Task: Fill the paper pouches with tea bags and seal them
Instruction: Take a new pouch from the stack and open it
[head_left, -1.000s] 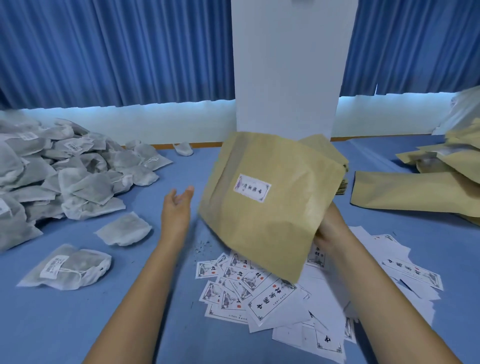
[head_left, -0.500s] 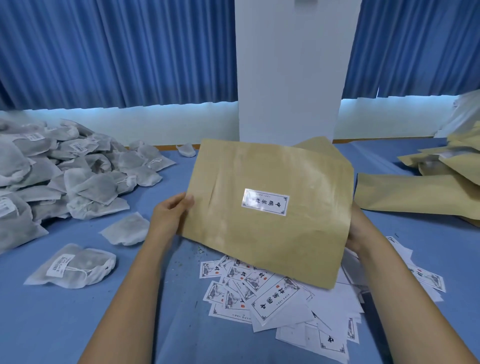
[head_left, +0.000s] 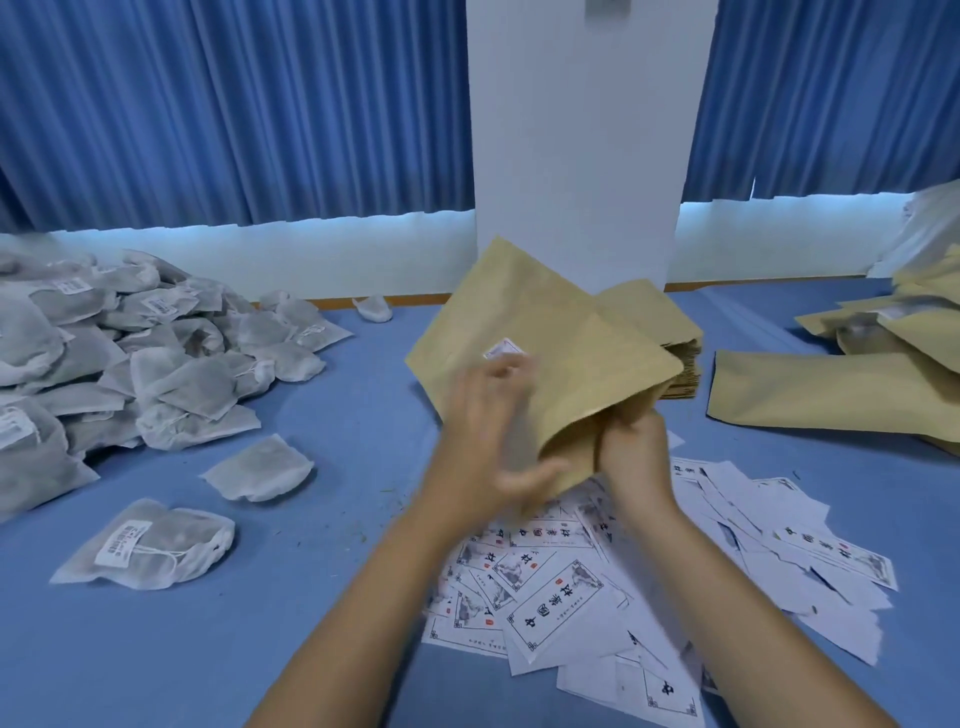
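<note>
While gripping the paper pouch (head_left: 545, 332) mid-frame by its mouth in curled right hand (head_left: 631, 449) fingers, lays spread left hand (head_left: 485, 436) fingers on it, probably to open it for left-frame tea bags (head_left: 156, 358).

Blurred left hand (head_left: 483, 441) over half the pouch label (head_left: 503, 347); tea-bag heap (head_left: 104, 364) partly beyond the left edge.

Left hand (head_left: 488, 436) blurred, right hand (head_left: 631, 452) seemingly bare, bare forearms (head_left: 363, 623)
</note>
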